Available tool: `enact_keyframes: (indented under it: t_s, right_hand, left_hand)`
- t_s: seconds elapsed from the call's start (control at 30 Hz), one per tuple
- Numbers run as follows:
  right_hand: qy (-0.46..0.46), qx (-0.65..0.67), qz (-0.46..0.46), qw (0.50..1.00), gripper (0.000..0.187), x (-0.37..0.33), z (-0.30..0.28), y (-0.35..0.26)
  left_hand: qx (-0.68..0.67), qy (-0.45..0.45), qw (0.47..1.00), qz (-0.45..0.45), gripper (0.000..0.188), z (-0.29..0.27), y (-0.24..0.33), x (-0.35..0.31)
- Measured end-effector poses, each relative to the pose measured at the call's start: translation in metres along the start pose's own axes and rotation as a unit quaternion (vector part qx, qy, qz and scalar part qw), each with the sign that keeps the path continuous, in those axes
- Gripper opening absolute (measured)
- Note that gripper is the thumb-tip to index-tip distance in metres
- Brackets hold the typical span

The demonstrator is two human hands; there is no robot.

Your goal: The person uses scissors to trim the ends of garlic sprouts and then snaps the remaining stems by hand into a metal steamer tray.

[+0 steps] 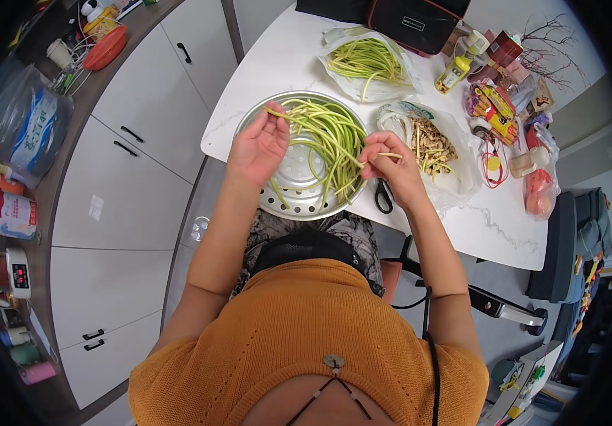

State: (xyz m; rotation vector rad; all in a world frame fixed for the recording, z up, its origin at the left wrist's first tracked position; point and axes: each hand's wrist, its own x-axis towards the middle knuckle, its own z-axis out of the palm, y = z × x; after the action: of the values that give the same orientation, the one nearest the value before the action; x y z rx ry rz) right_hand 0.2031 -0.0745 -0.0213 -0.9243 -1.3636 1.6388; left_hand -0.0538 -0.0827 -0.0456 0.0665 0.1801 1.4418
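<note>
A round steel basin with a perforated strainer (299, 201) sits at the table's near edge, over my lap. Long green garlic scapes (334, 131) lie heaped in it, mostly toward the right. My left hand (262, 142) is above the basin's left rim, palm turned up, with a scape pinched at its fingertips. Over the right rim, my right hand (391, 162) is closed on a scape, and a short pale end sticks out past the fingers. Just below that hand, black-handled scissors (384, 197) lie on the table, their blades partly hidden.
Behind the basin, a plastic bag (348, 84) holds more scapes. Another bag (462, 174) at the right contains pale cut ends. A yellow bottle (453, 73), snack packets (492, 110) and a dark box (416, 25) stand farther back. White cabinets (125, 188) line the left.
</note>
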Motion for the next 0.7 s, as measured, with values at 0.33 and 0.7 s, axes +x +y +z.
enact_keyframes:
  t_s: [0.33, 0.7]
  right_hand:
    - [-0.102, -0.042, 0.034, 0.993, 0.02, 0.003, 0.006, -0.002]
    - [-0.082, -0.179, -0.009, 0.98, 0.015, 0.004, -0.004, -0.03]
  left_hand:
    - [0.009, 0.004, 1.0, 0.001, 0.015, -0.006, -0.001, 0.0]
    - [0.778, -0.019, 0.433, 0.455, 0.03, 0.028, -0.018, -0.018]
